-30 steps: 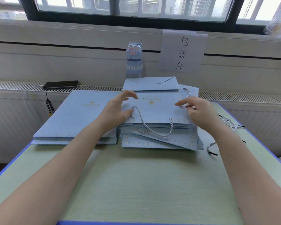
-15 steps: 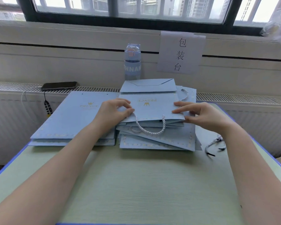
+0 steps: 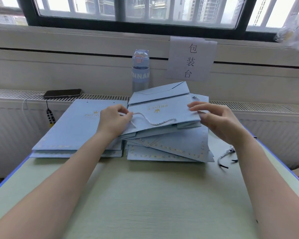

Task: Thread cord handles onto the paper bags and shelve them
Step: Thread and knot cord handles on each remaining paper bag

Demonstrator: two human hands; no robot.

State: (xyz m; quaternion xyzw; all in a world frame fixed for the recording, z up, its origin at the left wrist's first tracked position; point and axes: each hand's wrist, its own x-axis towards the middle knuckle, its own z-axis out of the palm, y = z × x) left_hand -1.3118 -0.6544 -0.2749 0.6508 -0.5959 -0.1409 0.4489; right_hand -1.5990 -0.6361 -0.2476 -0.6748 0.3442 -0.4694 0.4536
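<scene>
Pale green table (image 3: 145, 204), blue-edged, pushed against a radiator ledge below a window. On the ledge we note a phone (image 3: 62, 93) and a bottle (image 3: 140, 69); a paper sign (image 3: 191, 59) hangs on the wall beside the bottle.

Two piles of light blue flat bags sit at the far side of the table: a neat left pile (image 3: 72, 128) and a looser, fanned right pile (image 3: 171, 149). Loose cords (image 3: 226, 156) lie on the table to the right of the right pile.

One bag (image 3: 164, 112) is held just above the right pile, between both hands. Its long axis runs left to right, and it is tilted, with the near left corner lowest. The gold print reads upside down to us, so the mouth faces us and the folded base points to the window. A cord (image 3: 154, 123) sags in a loop across its face, near the mouth.

Left hand (image 3: 114, 119): fingers curled in, thumb and forefinger pinching the cord at the bag's left edge.

Right hand (image 3: 219, 121): fingers half open and spread, their tips on top of the bag's right edge and the thumb at the near corner, gripping that edge
</scene>
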